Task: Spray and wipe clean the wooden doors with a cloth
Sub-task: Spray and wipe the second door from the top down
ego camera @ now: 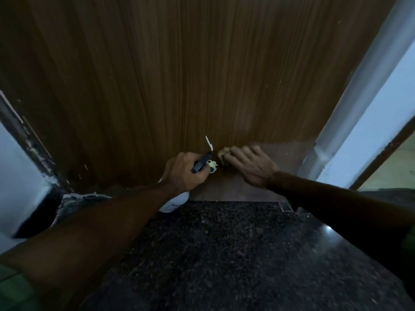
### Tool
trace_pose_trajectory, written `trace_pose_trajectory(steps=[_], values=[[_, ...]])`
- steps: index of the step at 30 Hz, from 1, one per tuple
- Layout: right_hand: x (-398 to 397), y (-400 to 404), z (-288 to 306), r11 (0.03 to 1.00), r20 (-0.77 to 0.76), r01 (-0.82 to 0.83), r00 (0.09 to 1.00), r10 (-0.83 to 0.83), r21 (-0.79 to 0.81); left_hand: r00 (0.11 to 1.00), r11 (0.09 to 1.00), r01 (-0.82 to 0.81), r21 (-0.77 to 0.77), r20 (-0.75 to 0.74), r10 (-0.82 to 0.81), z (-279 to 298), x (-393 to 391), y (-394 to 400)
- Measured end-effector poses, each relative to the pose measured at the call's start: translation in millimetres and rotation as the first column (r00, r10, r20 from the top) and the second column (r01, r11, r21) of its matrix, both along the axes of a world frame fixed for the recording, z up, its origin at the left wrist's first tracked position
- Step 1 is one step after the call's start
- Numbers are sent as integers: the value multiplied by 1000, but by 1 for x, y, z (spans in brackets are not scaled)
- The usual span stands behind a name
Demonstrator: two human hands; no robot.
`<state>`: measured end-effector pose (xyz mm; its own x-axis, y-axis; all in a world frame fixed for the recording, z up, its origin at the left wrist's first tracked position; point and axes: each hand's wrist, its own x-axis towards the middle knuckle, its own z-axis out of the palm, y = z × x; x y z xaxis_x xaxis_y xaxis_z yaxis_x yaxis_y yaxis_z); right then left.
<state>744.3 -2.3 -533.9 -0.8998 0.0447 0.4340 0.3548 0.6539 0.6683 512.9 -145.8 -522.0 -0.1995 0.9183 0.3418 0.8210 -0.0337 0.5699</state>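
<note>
I see the wooden door (190,75) filling the view above the dark speckled stone floor (213,254). Low on the door, my left hand (182,170) is curled round a spray bottle (177,199), its black-and-white nozzle (203,163) poking out toward the wood. Just right of it, my right hand (249,164) presses a yellowish cloth (223,153) flat against the door, fingers spread over it.

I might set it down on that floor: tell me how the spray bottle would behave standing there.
The spray bottle looks tall and slim with a bulky trigger head, so probably tippy. The dark stone floor looks polished, so it may slide. Its white plastic body suggests light weight.
</note>
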Motion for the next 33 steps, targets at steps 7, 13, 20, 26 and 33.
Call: trace_pose_trajectory(steps=[7,13,20,26,33], values=[[16,3,-41,997,-26,-65,998,63,-52,998,996,43,75,45,-46,35,30,27],[30,14,-35,985,77,-160,985,155,64,996,990,52,135,67,-61,41,53,40],[68,39,-32,997,-115,-37,992,45,71,993,986,40,160,106,-57,20,66,59],[82,45,-44,993,85,-72,994,64,98,988,982,53,181,131,-78,7,77,68],[81,28,-37,980,-447,74,881,-151,-185,990,981,81,178,100,-100,22,85,72]])
